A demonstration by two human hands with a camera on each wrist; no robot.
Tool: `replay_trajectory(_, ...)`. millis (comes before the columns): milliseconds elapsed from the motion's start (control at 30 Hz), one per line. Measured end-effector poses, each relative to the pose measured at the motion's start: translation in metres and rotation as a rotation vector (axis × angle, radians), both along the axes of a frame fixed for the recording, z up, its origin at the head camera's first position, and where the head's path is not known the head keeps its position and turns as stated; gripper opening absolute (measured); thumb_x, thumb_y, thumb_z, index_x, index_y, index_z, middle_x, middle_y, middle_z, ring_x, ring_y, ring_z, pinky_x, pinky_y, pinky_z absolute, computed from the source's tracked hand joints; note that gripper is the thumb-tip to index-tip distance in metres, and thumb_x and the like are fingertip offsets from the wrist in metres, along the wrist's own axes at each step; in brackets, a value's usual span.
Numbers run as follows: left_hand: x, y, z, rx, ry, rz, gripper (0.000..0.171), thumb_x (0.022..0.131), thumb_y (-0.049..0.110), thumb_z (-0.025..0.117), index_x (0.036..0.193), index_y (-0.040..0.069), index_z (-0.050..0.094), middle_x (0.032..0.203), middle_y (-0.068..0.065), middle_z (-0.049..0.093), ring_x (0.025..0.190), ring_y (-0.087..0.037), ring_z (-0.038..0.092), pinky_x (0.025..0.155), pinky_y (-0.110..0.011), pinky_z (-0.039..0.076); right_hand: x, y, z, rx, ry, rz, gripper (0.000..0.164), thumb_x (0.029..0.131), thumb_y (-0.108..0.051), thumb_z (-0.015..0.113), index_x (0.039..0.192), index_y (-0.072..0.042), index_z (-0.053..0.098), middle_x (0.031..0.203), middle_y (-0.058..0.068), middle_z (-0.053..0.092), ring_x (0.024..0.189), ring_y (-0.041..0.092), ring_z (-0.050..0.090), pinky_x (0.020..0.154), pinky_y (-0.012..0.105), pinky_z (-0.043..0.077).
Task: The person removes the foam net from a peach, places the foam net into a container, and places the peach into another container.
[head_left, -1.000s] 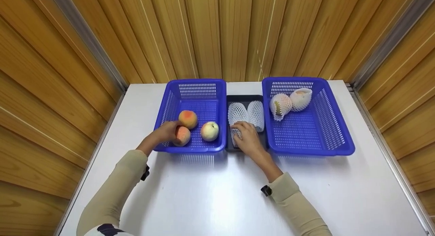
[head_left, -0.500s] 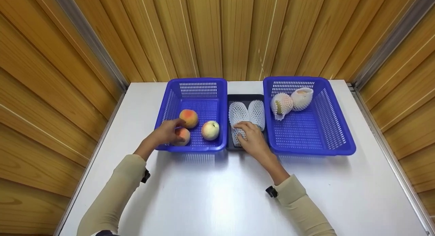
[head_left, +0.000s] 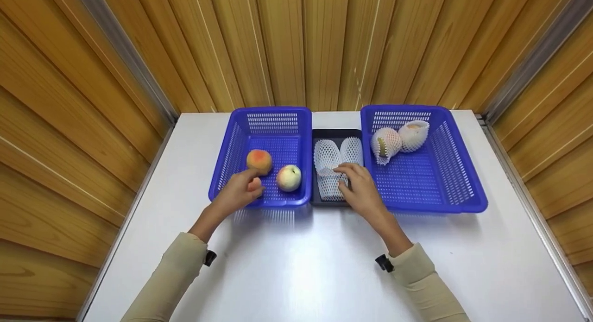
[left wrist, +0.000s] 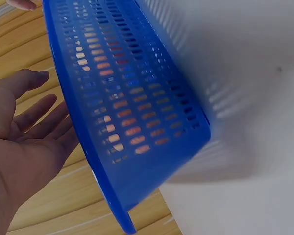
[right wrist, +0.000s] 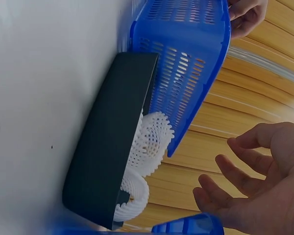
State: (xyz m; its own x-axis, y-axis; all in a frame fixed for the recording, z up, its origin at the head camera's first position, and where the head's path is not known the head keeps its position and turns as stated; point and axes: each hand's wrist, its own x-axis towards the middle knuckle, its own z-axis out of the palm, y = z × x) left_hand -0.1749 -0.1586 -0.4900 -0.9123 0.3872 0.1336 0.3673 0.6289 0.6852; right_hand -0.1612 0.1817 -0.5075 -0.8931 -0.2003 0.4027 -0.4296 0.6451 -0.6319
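Note:
In the left blue basket [head_left: 259, 203], my left hand [head_left: 236, 191] overlaps a peach [head_left: 254, 185] in the head view, hiding most of it. The left wrist view shows that hand [left wrist: 29, 137] above the rim, palm bare and fingers loosely bent, with peach colours low behind the slots. Another peach [head_left: 259, 161] lies just beyond the fingertips, and a paler one [head_left: 288, 178] sits to the right. My right hand [head_left: 362, 190] hovers over white foam fruit nets [head_left: 328, 156] in a black tray [head_left: 324, 134]. In the right wrist view its fingers [right wrist: 235, 176] are relaxed and hold nothing.
The right blue basket [head_left: 472, 192] holds two fruits in foam nets, a left one [head_left: 386, 143] and a right one [head_left: 413, 135]. Both baskets flank the tray on a white table [head_left: 296, 266]. Wood-patterned walls [head_left: 324, 48] enclose the back and sides.
My left hand has come off the sides of the front peach and shifted right, now covering it from above. My right hand has slid right over the foam nets.

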Motion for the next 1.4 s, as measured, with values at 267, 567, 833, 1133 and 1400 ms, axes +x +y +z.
replay_trajectory(267, 0.014, 0.023, 0.000, -0.030, 0.197, -0.091, 0.034, 0.090, 0.003, 0.073, 0.123, -0.002, 0.067, 0.125, -0.014, 0.069, 0.123, -0.030, 0.062, 0.108, -0.045, 0.048, 0.004, 0.023, 0.001, 0.015, 0.110, -0.014, 0.028, 0.087, 0.008, 0.065, 0.113, -0.001, 0.073, 0.121, 0.016, 0.067, 0.114, 0.039, 0.058, 0.101, 0.052, 0.048)
replay_trajectory(567, 0.028, 0.056, 0.002, -0.194, 0.501, -0.117, 0.028, 0.097, 0.019, 0.069, 0.121, 0.006, 0.070, 0.128, -0.008, 0.068, 0.124, -0.026, 0.060, 0.110, -0.041, 0.047, 0.006, 0.052, 0.008, 0.063, 0.102, -0.057, 0.026, 0.092, 0.001, 0.068, 0.118, 0.002, 0.071, 0.124, 0.020, 0.066, 0.114, 0.041, 0.057, 0.101, 0.053, 0.046)
replay_trajectory(833, 0.038, 0.079, 0.002, -0.283, 0.570, -0.163, 0.035, 0.102, 0.028, 0.059, 0.130, 0.008, 0.068, 0.135, -0.009, 0.065, 0.132, -0.031, 0.056, 0.117, -0.044, 0.039, 0.010, 0.071, 0.012, 0.181, -0.065, -0.030, 0.046, 0.102, -0.020, 0.062, 0.142, 0.003, 0.055, 0.149, 0.025, 0.048, 0.138, 0.046, 0.039, 0.117, 0.061, 0.031)
replay_trajectory(1133, 0.042, 0.100, -0.003, -0.227, 0.544, -0.187, 0.037, 0.103, 0.031, 0.056, 0.132, 0.010, 0.067, 0.138, -0.008, 0.063, 0.133, -0.030, 0.054, 0.116, -0.044, 0.040, 0.005, 0.086, 0.014, 0.338, -0.099, -0.028, 0.056, 0.103, -0.028, 0.059, 0.149, 0.003, 0.047, 0.156, 0.025, 0.040, 0.143, 0.049, 0.030, 0.117, 0.067, 0.024)
replay_trajectory(1400, 0.042, 0.130, -0.011, -0.160, 0.543, -0.225, 0.038, 0.104, 0.031, 0.054, 0.135, 0.011, 0.065, 0.138, -0.006, 0.063, 0.132, -0.025, 0.055, 0.118, -0.038, 0.037, 0.001, 0.098, 0.014, 0.337, -0.103, -0.051, 0.055, 0.101, -0.023, 0.061, 0.148, 0.002, 0.047, 0.154, 0.028, 0.040, 0.143, 0.052, 0.028, 0.115, 0.070, 0.023)
